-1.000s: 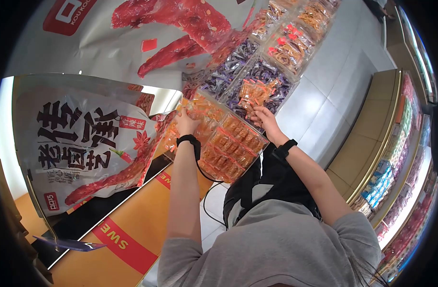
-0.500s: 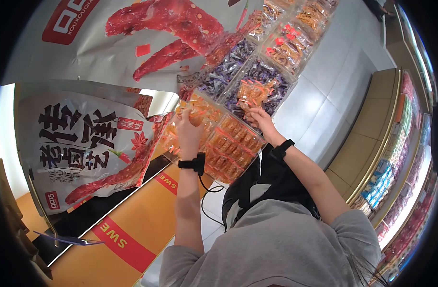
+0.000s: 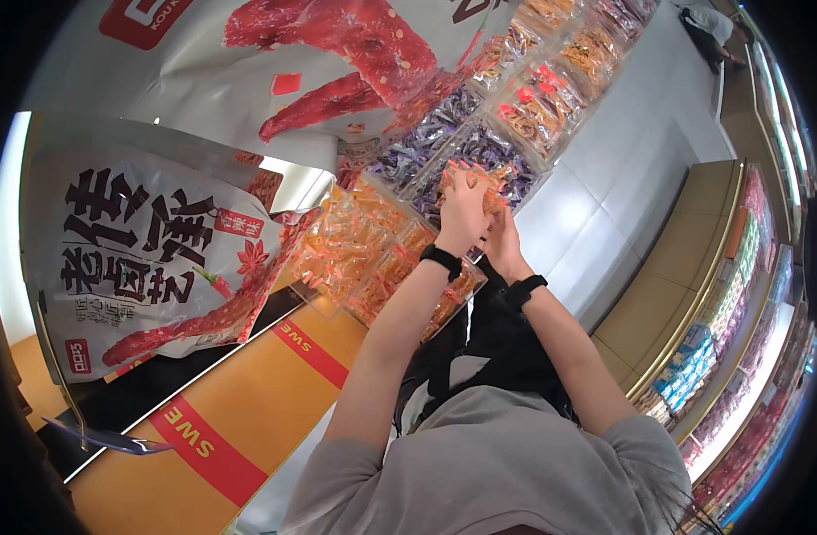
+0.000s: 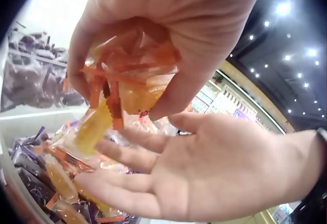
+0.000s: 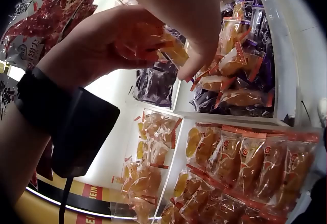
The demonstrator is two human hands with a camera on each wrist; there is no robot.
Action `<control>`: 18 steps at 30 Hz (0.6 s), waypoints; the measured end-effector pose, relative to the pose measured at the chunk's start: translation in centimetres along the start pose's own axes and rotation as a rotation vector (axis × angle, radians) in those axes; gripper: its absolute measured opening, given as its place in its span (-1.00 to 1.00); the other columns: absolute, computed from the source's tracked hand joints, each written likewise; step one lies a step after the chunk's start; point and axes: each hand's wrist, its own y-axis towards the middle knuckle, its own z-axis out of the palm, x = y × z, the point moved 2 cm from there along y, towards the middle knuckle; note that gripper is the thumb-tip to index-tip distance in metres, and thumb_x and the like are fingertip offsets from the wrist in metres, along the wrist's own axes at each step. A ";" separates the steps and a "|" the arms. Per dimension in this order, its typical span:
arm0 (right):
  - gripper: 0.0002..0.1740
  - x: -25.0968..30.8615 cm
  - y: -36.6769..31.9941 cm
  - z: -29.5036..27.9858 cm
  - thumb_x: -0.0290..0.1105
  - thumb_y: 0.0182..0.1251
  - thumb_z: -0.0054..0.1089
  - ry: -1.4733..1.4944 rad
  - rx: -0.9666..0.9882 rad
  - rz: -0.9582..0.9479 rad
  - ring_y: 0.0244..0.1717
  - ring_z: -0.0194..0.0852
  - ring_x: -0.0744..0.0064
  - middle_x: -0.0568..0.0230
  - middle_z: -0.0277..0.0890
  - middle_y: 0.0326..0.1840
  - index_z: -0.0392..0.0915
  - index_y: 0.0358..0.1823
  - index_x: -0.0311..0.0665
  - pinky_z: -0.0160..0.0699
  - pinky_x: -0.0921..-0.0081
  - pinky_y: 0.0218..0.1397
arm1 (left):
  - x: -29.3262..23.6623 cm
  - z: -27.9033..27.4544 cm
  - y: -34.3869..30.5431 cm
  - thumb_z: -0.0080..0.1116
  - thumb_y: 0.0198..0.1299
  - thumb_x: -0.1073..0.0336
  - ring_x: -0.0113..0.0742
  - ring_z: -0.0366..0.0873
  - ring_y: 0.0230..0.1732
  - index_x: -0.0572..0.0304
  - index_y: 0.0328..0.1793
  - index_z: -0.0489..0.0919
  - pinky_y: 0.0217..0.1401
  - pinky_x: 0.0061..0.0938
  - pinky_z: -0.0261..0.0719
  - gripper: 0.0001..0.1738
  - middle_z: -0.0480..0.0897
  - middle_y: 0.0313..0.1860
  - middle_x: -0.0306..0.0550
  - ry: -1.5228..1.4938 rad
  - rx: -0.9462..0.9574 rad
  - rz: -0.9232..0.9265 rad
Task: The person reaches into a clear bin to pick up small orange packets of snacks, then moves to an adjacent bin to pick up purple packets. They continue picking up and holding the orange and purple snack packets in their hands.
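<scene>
My left hand (image 3: 463,218) grips a bunch of orange and yellow clear-wrapped snack packets (image 4: 134,75), its fingers curled round them. One yellow packet (image 4: 93,131) hangs lowest from the bunch. Just beneath, my right hand (image 4: 209,168) is turned palm up with fingers stretched out. Both hands are over a clear bin of purple-wrapped packets (image 3: 487,143). More orange packets (image 5: 240,63) lie heaped on those purple ones, beside my right hand's fingertips.
Closer to my body, one bin holds neat rows of orange packets (image 5: 250,157); its neighbour holds loose orange packets (image 5: 139,178). A large printed snack bag (image 3: 159,250) stands left. Further bins (image 3: 542,107) run away along the aisle, with stocked shelves (image 3: 720,312) at right.
My left hand has moved right, from the loose orange packets to above the purple bin, carrying a bunch of packets. My right hand has stayed near that bin's edge, now below the left.
</scene>
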 end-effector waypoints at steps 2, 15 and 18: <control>-0.34 -0.1 0.7 -1.5 0.15 0.28 -0.45 0.033 -0.104 -0.022 0.01 0.27 0.19 0.28 0.07 0.19 -0.03 0.25 -0.15 0.29 0.24 0.09 | 1.1 1.7 1.2 0.30 -0.35 0.38 0.15 0.30 -0.08 0.06 -0.02 0.40 -0.08 -0.20 0.40 -0.39 0.21 -0.03 0.09 0.054 0.097 -0.133; -0.29 -0.1 2.1 -1.9 0.13 0.20 -0.16 -0.163 -0.052 0.076 0.21 0.04 0.21 0.37 -0.12 0.33 -0.09 0.32 0.07 0.08 0.29 0.18 | 4.6 2.3 2.8 0.24 -0.21 -0.06 0.37 -0.03 0.26 -0.12 0.37 -0.03 0.25 -0.21 0.12 0.00 -0.36 0.31 0.43 0.006 0.210 -0.284; -0.25 0.7 0.9 -1.1 0.09 0.25 -0.24 -0.172 -0.042 -0.002 0.28 -0.09 0.16 0.37 -0.30 0.41 -0.21 0.35 -0.11 0.05 0.27 0.20 | 4.2 -2.5 -0.2 0.18 -0.10 0.08 0.28 0.11 0.21 0.05 0.27 0.21 0.22 -0.26 0.17 -0.25 0.14 0.18 0.45 -0.118 0.080 -0.131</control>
